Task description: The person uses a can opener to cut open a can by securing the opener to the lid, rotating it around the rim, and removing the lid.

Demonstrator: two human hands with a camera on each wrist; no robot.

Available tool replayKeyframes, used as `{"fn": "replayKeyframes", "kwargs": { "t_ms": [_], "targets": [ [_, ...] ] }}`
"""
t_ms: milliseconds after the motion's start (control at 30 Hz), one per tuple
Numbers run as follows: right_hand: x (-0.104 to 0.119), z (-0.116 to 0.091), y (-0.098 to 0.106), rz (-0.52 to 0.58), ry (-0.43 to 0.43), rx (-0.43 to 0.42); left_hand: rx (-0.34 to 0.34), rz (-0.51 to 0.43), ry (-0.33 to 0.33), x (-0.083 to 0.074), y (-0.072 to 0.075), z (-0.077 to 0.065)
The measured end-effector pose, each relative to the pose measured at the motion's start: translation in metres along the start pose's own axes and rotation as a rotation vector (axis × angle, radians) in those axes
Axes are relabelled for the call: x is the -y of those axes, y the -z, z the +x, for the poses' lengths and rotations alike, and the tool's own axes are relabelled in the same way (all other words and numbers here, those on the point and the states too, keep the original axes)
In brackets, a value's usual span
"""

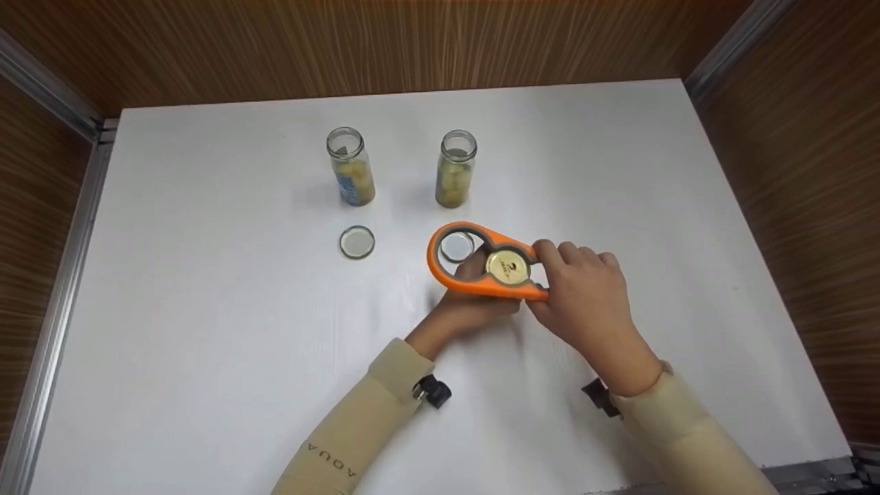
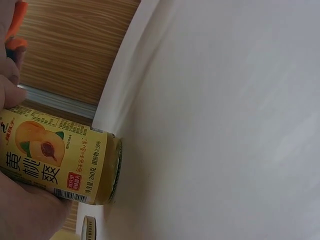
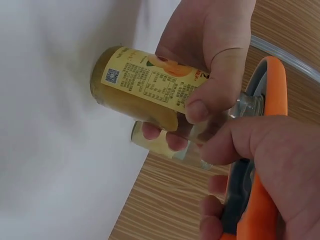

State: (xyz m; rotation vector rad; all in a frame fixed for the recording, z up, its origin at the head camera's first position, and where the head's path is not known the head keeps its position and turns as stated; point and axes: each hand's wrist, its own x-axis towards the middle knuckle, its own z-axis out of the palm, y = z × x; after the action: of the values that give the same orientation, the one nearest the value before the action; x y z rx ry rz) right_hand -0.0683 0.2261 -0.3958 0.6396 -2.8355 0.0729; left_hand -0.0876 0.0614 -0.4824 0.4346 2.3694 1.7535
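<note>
In the head view, my right hand (image 1: 584,295) grips the handles of an orange and grey jar opener (image 1: 474,285). The opener's inner grips sit around the gold lid (image 1: 507,267) of a jar. Below it, my left hand (image 1: 474,309) is wrapped around that jar's body, largely hidden from above. From the left wrist, the glass jar (image 2: 65,155) shows a yellow label with peach pictures and is held tilted above the table. The right wrist view has the left thumb and fingers curled on the jar (image 3: 135,85), with the opener (image 3: 272,95) at its neck.
Two lidless glass jars, a left one (image 1: 354,182) and a right one (image 1: 452,182), stand upright with pale yellow contents. One loose lid (image 1: 357,242) lies before the left jar; another lid (image 1: 457,246) shows through the opener's loop. Wood-grain panels (image 1: 412,48) border the white table (image 1: 206,309).
</note>
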Motion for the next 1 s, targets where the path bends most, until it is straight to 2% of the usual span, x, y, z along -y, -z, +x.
{"fn": "replayKeyframes", "kwargs": {
  "t_ms": [67, 233, 333, 467, 633, 700, 867, 933, 1000],
  "targets": [
    [0.0, 0.001, 0.001, 0.021, -0.013, 0.018, -0.005, 0.026, -0.035, 0.0, 0.0, 0.001],
    [-0.004, 0.004, 0.001, 0.062, -0.005, 0.012, 0.005, 0.067, -0.041, -0.001, -0.001, 0.002],
    [-0.008, 0.005, 0.0, 0.073, 0.025, -0.016, 0.015, 0.018, -0.025, 0.0, 0.0, 0.002],
    [-0.013, 0.007, -0.003, 0.093, 0.066, -0.052, 0.001, -0.091, -0.06, 0.003, 0.001, 0.001],
    [-0.019, 0.008, -0.006, 0.101, 0.105, -0.08, -0.01, -0.141, -0.111, 0.006, -0.001, 0.001],
    [-0.021, 0.01, -0.007, 0.103, 0.116, -0.073, -0.011, -0.123, -0.116, 0.005, -0.001, 0.002],
    [-0.025, 0.014, -0.008, 0.12, 0.151, -0.047, 0.012, 0.015, -0.139, 0.003, -0.001, 0.005],
    [-0.026, 0.015, -0.009, 0.129, 0.163, -0.047, 0.024, 0.04, -0.145, 0.002, -0.001, 0.006],
    [-0.026, 0.016, -0.01, 0.134, 0.172, -0.05, 0.037, 0.025, -0.139, 0.002, 0.0, 0.007]
  ]
}}
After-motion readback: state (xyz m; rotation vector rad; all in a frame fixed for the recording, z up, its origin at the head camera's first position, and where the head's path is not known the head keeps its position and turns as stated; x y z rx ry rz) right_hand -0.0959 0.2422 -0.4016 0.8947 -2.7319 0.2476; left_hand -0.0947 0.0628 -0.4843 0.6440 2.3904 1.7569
